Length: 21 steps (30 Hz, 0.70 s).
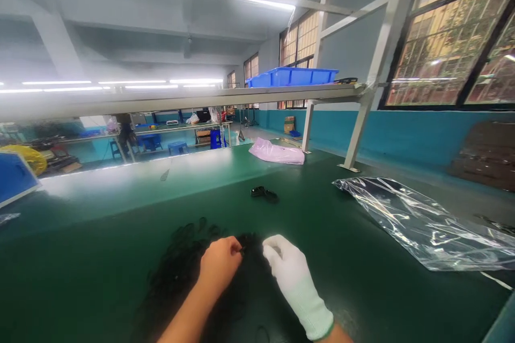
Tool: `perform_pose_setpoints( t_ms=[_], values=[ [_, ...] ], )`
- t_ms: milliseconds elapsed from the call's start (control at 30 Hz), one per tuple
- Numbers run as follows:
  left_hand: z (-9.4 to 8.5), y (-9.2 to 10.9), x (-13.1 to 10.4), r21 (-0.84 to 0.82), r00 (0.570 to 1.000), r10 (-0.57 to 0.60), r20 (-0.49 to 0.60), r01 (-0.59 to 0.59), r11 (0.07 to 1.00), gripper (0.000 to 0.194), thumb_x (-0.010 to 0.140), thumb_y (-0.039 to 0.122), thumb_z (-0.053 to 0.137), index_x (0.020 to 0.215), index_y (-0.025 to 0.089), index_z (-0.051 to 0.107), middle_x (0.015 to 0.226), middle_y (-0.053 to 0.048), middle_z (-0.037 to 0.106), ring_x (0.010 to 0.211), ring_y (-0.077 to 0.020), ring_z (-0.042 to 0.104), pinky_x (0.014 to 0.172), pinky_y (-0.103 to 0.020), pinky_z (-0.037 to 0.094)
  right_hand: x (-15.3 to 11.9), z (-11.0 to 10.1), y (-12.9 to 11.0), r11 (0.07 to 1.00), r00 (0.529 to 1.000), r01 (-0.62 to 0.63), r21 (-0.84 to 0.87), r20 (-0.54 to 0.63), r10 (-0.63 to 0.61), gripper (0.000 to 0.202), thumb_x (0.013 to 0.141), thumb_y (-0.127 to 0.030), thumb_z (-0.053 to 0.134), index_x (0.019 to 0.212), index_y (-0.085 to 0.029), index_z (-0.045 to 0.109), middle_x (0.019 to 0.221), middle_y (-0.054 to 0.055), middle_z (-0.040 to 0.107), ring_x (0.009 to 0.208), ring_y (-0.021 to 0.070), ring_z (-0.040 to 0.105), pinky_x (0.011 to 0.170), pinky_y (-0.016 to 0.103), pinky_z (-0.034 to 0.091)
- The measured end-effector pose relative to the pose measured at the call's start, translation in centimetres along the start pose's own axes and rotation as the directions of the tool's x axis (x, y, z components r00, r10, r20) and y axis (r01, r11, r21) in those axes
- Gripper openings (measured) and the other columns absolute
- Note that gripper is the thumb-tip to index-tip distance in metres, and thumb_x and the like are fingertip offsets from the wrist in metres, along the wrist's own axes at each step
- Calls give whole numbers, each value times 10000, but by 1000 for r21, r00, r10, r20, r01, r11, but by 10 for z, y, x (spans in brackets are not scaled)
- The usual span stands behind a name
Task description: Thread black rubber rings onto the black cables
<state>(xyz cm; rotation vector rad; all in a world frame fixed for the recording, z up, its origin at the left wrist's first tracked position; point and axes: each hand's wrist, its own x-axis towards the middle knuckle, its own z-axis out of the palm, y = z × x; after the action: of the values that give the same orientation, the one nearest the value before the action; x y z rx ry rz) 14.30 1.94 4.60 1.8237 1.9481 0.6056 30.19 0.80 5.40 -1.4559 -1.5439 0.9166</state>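
Note:
My bare left hand is closed in a pinch over a pile of small black loops on the green table. A small dark piece shows at its fingertips, too blurred to name. Close by on the right, my right hand wears a white glove, its thumb and fingers pressed together; what they hold, if anything, is too small to tell. The two hands are apart. Beyond them lies a black coiled item.
A pink plastic bag lies at the table's far side. Clear plastic sheeting covers the right side. Overhead, a shelf carries a blue tray. A blue box stands at the left edge.

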Motion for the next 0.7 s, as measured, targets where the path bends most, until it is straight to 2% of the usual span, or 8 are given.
perform_pose_setpoints(
  t_ms=[67,167,300,400,467,567,633,700],
  values=[
    [-6,-4,-3,-81,999,0,38,3,997,141,725,193,528,761,209,664,693,3,668,663,-164,608,600,-236,391,-1,3,0,999,999,-24,38,29,23,148,756,-295,465,761,-198,575,578,-26,538,459,112,456,473,225,365],
    [-13,-7,-13,-173,997,18,75,-5,985,148,726,222,526,773,183,661,685,7,670,645,-152,602,558,-213,378,-3,9,-1,994,994,-54,94,98,45,158,732,-300,508,799,-177,582,598,-21,572,404,91,446,428,214,353],
    [-23,-6,-31,-181,992,42,120,-20,983,156,693,177,547,749,213,687,697,8,685,673,-174,609,583,-226,389,-3,14,1,988,983,-66,139,179,40,91,715,-224,472,700,-167,541,425,-68,453,341,71,392,399,191,303],
    [-33,-3,-41,-35,1000,-11,24,12,999,295,725,106,484,837,270,702,812,-7,707,772,-198,625,660,-255,403,-3,16,2,984,976,-67,165,218,30,104,715,-241,457,685,-166,522,420,-67,457,335,62,374,389,184,279],
    [-34,-2,-45,-26,998,52,-35,-53,998,377,744,84,452,954,301,679,904,0,697,828,-187,622,702,-251,408,-4,19,1,981,968,-74,178,250,28,127,705,-268,452,701,-162,521,462,-49,504,326,61,375,373,188,272],
    [-31,1,-46,-96,973,222,-67,-228,969,339,748,76,451,913,275,670,878,10,672,806,-158,607,707,-223,410,-5,24,-1,980,952,-83,179,305,25,155,677,-288,435,704,-159,517,512,-25,543,307,64,374,353,201,266],
    [-32,0,-44,-98,960,253,-116,-265,959,280,769,87,435,835,240,659,827,6,663,777,-151,598,703,-219,411,-5,23,-2,983,954,-75,165,298,23,170,679,-298,423,726,-160,511,548,-17,555,324,65,385,363,204,273],
    [-40,-3,-42,-76,961,232,-151,-246,966,256,785,107,427,833,235,643,811,12,664,757,-149,594,687,-222,413,-4,17,-2,989,967,-63,134,255,27,188,707,-319,410,760,-165,502,602,-9,565,359,69,403,385,208,285]
  ],
)
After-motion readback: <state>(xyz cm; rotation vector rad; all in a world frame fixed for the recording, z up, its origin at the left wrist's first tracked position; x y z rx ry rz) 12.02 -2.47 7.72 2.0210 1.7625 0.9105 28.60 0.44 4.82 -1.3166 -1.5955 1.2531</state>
